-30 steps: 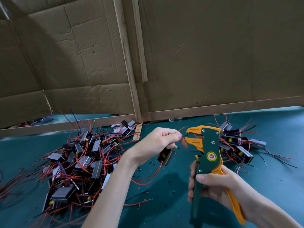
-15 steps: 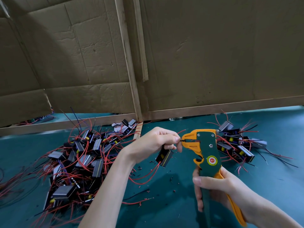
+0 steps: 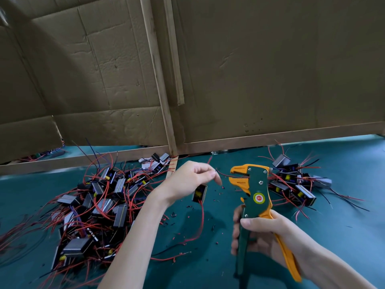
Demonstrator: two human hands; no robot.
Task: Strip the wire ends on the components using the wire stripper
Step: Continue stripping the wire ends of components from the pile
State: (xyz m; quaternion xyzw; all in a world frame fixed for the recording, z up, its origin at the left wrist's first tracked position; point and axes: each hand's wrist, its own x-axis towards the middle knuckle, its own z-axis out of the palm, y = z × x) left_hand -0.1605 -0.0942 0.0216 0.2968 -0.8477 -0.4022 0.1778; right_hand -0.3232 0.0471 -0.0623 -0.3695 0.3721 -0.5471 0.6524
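Note:
My right hand [image 3: 268,232] grips the handles of a green and orange wire stripper [image 3: 253,197], held upright with its orange jaws pointing left. My left hand [image 3: 187,180] hovers just left of the jaws, fingers pinched on the wires of a small black component [image 3: 200,193] that hangs below the fingers. A thin wire [image 3: 224,173] runs from my fingertips toward the jaws. A long red wire [image 3: 201,222] trails from the component down to the mat.
A big tangled pile of components with red and black wires [image 3: 93,203] lies at left. A smaller pile [image 3: 291,182] sits behind the stripper at right. Bits of cut insulation [image 3: 214,200] dot the teal mat [image 3: 343,226]. Cardboard walls [image 3: 270,69] with wooden slats close off the back.
The stripper's jaws, clamped near my left fingers half a second ago, now stand apart from them. My left hand has drawn back to the left with the component.

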